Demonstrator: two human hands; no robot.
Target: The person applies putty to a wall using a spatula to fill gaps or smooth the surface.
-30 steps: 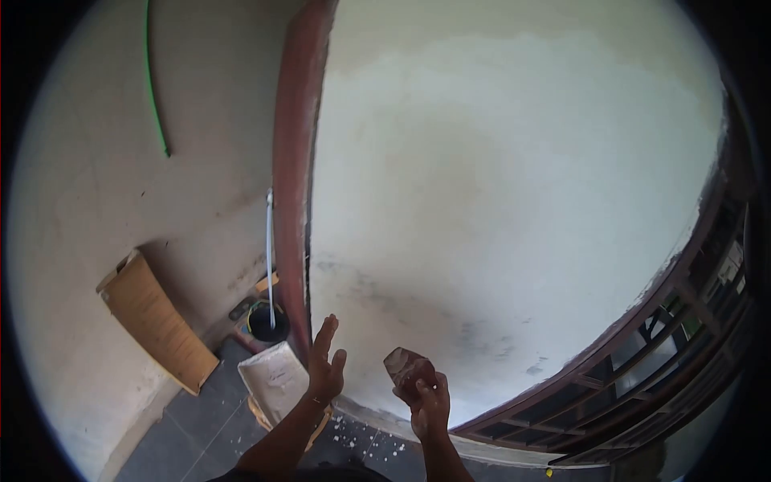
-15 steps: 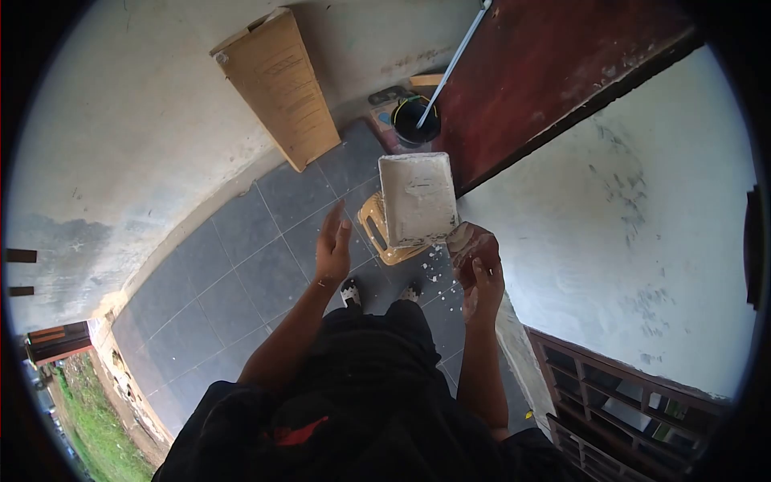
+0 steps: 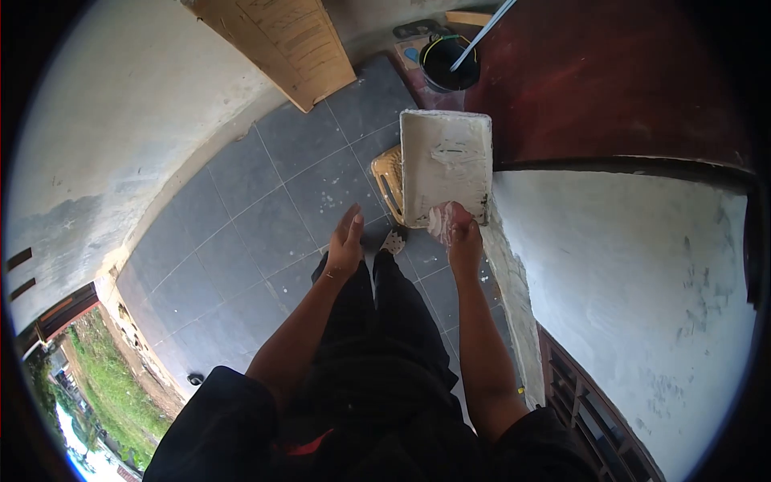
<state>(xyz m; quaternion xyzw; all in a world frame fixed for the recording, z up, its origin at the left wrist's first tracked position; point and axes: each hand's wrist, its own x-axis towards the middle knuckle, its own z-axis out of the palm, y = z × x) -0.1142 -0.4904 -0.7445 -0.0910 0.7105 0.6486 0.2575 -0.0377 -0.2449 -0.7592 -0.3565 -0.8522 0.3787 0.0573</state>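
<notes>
My right hand (image 3: pixel 464 245) grips a flat reddish scraper (image 3: pixel 459 214) smeared with white paste. The scraper overlaps the near edge of a white, paste-coated tray (image 3: pixel 438 189). Beneath the tray is a tan plastic stool (image 3: pixel 388 173), its slotted side showing on the left. My left hand (image 3: pixel 347 251) hovers over the floor to the left of the tray, fingers stretched out and holding nothing.
A black bucket (image 3: pixel 438 79) with a pale blue pole (image 3: pixel 484 36) stands beyond the tray. Against the far wall leans a cardboard box (image 3: pixel 285 48). A dark red panel (image 3: pixel 594 88) and white wall (image 3: pixel 610 257) flank the right. White spatters dot the grey tiles (image 3: pixel 265 213).
My right hand has brought the scraper from beside the tray's near right corner to over its near edge. The view has shifted, and my feet have moved.
</notes>
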